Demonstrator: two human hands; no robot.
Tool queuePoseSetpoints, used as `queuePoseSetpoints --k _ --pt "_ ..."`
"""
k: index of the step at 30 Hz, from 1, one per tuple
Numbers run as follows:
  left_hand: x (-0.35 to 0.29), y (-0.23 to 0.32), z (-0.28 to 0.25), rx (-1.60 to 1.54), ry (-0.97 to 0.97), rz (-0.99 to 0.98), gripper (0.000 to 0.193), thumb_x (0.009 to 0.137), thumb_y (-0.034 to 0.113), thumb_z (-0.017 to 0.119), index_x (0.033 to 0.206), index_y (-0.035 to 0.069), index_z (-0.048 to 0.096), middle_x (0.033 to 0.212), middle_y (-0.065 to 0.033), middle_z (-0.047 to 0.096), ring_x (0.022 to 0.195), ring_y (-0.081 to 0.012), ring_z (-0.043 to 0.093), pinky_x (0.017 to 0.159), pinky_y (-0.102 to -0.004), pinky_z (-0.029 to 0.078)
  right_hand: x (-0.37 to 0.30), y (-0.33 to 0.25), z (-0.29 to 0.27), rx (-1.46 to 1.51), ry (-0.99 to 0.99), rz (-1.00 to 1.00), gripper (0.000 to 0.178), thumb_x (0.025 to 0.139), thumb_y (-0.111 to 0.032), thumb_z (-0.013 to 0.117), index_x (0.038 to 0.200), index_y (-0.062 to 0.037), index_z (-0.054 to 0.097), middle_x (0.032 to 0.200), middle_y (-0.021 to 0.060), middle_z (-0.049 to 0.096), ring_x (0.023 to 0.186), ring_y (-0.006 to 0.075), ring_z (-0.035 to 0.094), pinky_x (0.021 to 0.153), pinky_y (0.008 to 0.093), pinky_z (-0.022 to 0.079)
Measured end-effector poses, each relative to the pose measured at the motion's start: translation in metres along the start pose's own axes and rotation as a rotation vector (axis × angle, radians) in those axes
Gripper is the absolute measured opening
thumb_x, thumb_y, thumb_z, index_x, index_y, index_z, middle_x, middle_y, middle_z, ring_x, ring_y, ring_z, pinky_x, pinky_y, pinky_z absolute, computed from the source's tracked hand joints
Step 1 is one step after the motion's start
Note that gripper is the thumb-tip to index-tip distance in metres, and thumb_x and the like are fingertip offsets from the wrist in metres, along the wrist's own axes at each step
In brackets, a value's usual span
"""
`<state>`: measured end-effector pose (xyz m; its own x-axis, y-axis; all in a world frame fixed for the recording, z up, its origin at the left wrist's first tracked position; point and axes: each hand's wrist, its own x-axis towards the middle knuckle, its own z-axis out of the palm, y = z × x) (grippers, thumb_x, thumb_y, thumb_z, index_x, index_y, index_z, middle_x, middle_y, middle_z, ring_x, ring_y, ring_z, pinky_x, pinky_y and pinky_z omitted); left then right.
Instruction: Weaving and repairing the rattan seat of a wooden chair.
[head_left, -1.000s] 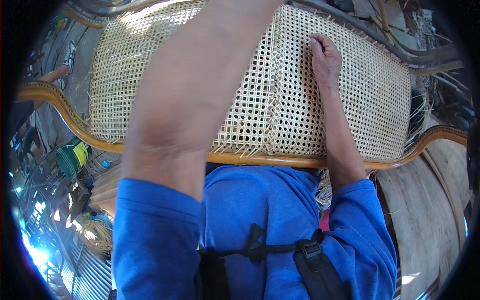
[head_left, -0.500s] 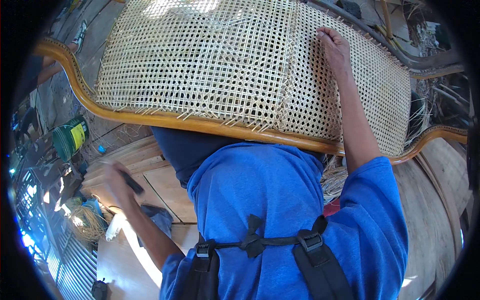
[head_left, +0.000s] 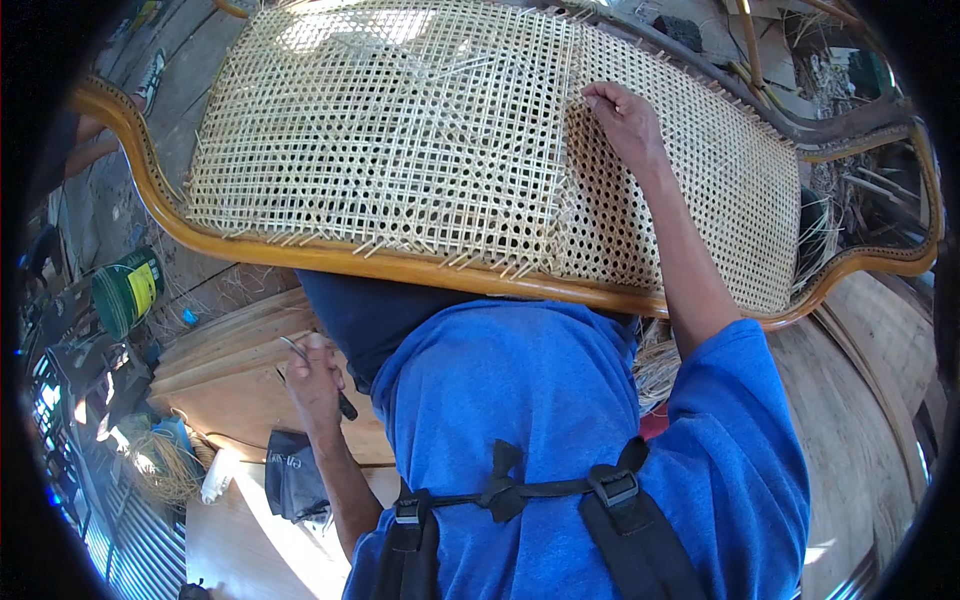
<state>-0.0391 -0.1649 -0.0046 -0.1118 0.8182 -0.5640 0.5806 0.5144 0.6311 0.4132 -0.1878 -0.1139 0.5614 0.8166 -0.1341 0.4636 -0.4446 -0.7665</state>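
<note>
A woven cane panel (head_left: 370, 150) stretches across a curved wooden frame (head_left: 400, 262) over my lap, with loose strand ends poking out along its edges. My left hand (head_left: 316, 385), low beside my left thigh, grips a black-handled tool (head_left: 348, 408) whose thin, bent metal tip shows above the fingers. Over the panel, my right hand (head_left: 630, 125) has thumb and fingers pinched together by the ragged vertical seam in the cane. Whatever they hold, if anything, is too small to make out.
A green can with a yellow label (head_left: 125, 290) lies on the plank floor to the left. Below it are wooden boards (head_left: 235, 350), a dark cloth bag (head_left: 295, 475) and a tangle of cane fibre (head_left: 160, 465). Another person's foot (head_left: 152, 80) shows at upper left.
My left hand has swung right and up toward my thigh with the tool. My right hand has moved left across the cane to the seam. The frame has shifted slightly.
</note>
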Motion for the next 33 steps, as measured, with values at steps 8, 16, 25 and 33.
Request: queuePoseSetpoints --k 8,16,25,33 --pt "-0.011 -0.014 0.032 0.211 -0.048 0.108 0.018 0.090 0.019 0.058 0.094 0.001 0.058 0.067 -0.0017 0.053 0.061 -0.0097 0.050 0.053 -0.0275 0.042 0.002 -0.033 0.024 0.006 -0.078 0.008 0.017 0.087 -0.013 0.061 0.102 -0.0062 0.065 0.091 0.0097 0.066 0.079 0.0170 0.061 0.073 0.0271 0.047" --pt "-0.047 -0.004 0.018 0.459 -0.273 0.267 0.029 0.088 0.028 0.059 0.085 -0.001 0.056 0.077 -0.0236 0.058 0.074 -0.0385 0.060 0.063 -0.0428 0.046 0.003 -0.056 0.053 0.059 -0.234 -0.140 0.020 0.089 -0.014 0.057 0.105 -0.0028 0.064 0.093 0.0082 0.067 0.086 0.0144 0.061 0.080 0.0267 0.046" --pt "-0.021 -0.120 -0.021 0.096 0.132 -0.075 0.025 0.090 0.025 0.055 0.096 0.001 0.059 0.076 -0.0187 0.062 0.072 -0.0328 0.063 0.065 -0.0387 0.047 0.006 -0.065 0.059 -0.176 -0.284 -0.147 0.025 0.090 -0.017 0.056 0.108 -0.0016 0.064 0.099 0.0096 0.066 0.086 0.0161 0.061 0.081 0.0271 0.047" --pt "0.043 -0.154 -0.065 -0.092 0.443 -0.238 0.019 0.089 0.018 0.054 0.097 0.001 0.059 0.076 -0.0147 0.063 0.070 -0.0286 0.062 0.064 -0.0362 0.047 0.025 0.019 -0.006 -0.323 -0.215 0.130 0.029 0.092 -0.023 0.055 0.113 -0.0045 0.061 0.094 0.0034 0.065 0.079 0.0103 0.059 0.066 0.0249 0.046"
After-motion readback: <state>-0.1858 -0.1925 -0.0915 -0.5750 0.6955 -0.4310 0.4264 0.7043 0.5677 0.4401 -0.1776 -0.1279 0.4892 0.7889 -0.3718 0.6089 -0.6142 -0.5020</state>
